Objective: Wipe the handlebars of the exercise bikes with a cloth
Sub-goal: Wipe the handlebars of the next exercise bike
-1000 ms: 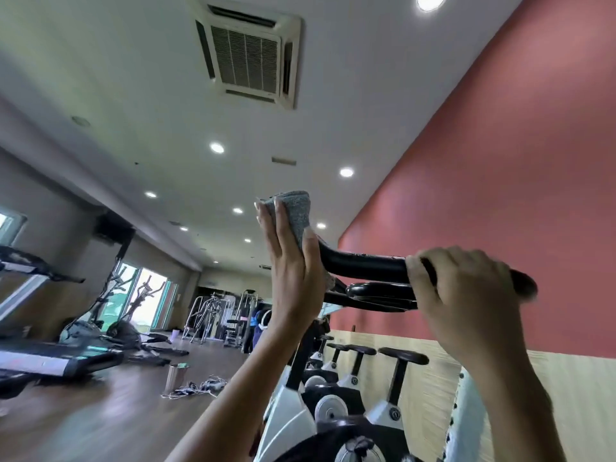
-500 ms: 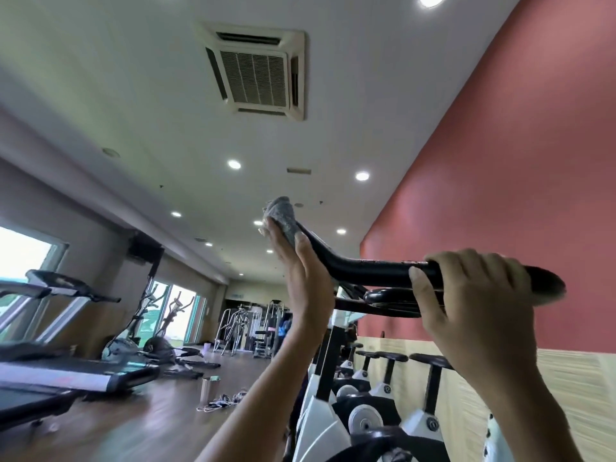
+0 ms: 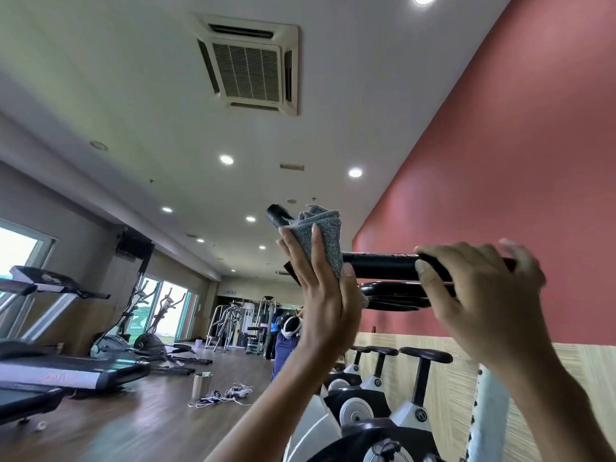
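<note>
A black handlebar [image 3: 380,266] of the nearest exercise bike runs across the middle, its bare left tip [image 3: 276,215] angled up. A grey cloth [image 3: 325,233] is draped over the bar just below that tip, at the bend. My left hand [image 3: 321,295] presses the cloth against the bar with straight fingers and the thumb alongside. To the right, my right hand [image 3: 483,295] grips the handlebar with its fingers curled round it. The bar's right end is hidden behind that hand.
A row of exercise bikes [image 3: 420,388] stands along the red wall [image 3: 500,195]. Treadmills [image 3: 60,371] and ellipticals [image 3: 143,331] line the left side by the windows. A metal bin [image 3: 201,385] and loose cables [image 3: 223,395] lie on the wooden floor. A person [image 3: 285,345] stands farther back.
My left hand has slid the cloth down from the bar's left tip toward the bend, leaving the tip bare. My right hand keeps its grip on the bar.
</note>
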The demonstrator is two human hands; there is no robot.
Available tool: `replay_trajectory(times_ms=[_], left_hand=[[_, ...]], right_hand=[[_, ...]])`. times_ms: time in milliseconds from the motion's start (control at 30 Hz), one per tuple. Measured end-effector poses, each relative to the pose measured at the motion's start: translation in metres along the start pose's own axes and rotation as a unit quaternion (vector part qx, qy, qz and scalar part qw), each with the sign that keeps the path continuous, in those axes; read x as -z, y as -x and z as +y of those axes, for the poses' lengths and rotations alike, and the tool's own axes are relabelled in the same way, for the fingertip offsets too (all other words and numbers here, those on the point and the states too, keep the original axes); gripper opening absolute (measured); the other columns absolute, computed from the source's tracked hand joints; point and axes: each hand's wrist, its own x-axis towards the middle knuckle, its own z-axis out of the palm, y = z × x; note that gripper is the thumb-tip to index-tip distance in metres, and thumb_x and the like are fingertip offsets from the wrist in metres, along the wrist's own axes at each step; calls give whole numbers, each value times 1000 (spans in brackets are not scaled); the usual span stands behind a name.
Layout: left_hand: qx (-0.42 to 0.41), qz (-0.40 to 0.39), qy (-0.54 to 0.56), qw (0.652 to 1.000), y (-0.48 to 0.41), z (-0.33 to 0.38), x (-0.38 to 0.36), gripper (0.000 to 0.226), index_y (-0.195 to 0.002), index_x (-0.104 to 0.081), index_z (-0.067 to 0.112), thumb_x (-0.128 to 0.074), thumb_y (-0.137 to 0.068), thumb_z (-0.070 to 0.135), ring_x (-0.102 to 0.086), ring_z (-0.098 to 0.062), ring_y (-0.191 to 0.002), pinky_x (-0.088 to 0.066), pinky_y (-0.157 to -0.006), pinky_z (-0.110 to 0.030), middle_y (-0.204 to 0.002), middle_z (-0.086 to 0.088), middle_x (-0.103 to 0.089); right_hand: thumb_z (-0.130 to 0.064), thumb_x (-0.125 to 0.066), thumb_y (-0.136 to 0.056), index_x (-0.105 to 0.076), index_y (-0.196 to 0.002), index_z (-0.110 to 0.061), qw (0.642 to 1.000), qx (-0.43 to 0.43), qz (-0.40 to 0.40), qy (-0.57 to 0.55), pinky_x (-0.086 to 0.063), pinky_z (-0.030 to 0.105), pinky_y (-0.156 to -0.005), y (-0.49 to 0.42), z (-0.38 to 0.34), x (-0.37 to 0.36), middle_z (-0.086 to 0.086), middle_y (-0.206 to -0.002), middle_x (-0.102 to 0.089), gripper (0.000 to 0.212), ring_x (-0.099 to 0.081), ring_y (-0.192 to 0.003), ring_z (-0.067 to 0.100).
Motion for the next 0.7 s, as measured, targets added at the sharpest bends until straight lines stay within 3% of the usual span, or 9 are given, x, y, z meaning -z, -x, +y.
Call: replay_trajectory(times_ms=[67,167,267,467,567,633,700], left_hand=[[-13,2,-47,999,-12,-17,10,56,-149,-12,28,-27,-95,35,13,-31,-149,-14,-115,-66,-160,-2,18],[-63,11,-112,992,-15,-18,14,50,-140,-27,16,-29,-92,30,2,-37,-148,-2,-119,-58,-159,-13,-6],[-128,-39,-168,977,5,6,-4,52,-136,-31,12,-33,-88,31,-12,-41,-145,-6,-118,-59,-151,-15,-19],[-184,-169,-199,948,-9,16,39,55,-141,-36,12,-38,-89,29,-34,-24,-135,-17,-119,-44,-141,-15,-45],[-233,-230,-243,913,-41,1,67,57,-141,-39,22,-48,-90,44,-38,-16,-134,-10,-115,-31,-141,-3,-53],[-232,-240,-267,904,-60,-10,73,64,-136,-42,32,-52,-82,63,-41,-17,-135,-8,-113,-33,-136,6,-56],[-231,-250,-248,907,-64,-14,71,66,-132,-44,33,-55,-78,69,-48,-19,-130,-12,-114,-40,-128,6,-62]], right_hand=[[-59,-37,-91,-70,-104,-24,999,-21,-8,32,-17,47,-109,0,16,4,-1,-94,-70,50,-63,-99,26],[-65,-34,-89,-69,-102,-16,998,-56,-9,3,-31,48,-100,2,26,2,6,-92,-67,62,-60,-91,31],[-54,-32,-91,-70,-98,-12,995,-75,0,-64,-38,43,-86,1,22,3,8,-88,-65,57,-56,-86,32],[-46,-30,-93,-68,-107,-19,992,-43,-6,-116,-29,32,-84,5,34,9,-2,-94,-64,49,-54,-91,24],[-46,-30,-92,-68,-108,-19,992,-44,-13,-115,-27,31,-84,5,33,10,-2,-96,-65,50,-54,-93,24],[-47,-30,-92,-68,-109,-19,992,-46,-16,-112,-27,31,-84,5,33,10,-1,-97,-65,50,-54,-93,25],[-47,-32,-92,-68,-109,-20,993,-48,-18,-104,-27,31,-85,6,33,10,-1,-98,-65,48,-55,-94,25]])
